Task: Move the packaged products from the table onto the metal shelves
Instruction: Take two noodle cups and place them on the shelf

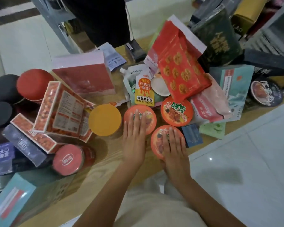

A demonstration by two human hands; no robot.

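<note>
Three round orange noodle cups stand close together on the wooden table (95,171). My left hand (134,138) lies flat on the lid of the left cup (150,115), fingers straight. My right hand (174,148) lies on the lid of the near cup (156,141), fingers spread over its top and thumb at its near rim. The third cup (176,110) stands behind, untouched. A yellow-lidded can (105,119) stands left of the cups. No metal shelf is clearly in view.
Red boxes (59,110), a red-lidded jar (69,158) and dark cans (2,102) crowd the left. Pouches (143,90), a red bag (180,68), teal boxes (236,84) and a dark bowl (266,93) fill the back and right. White tiled floor (252,161) lies to the right.
</note>
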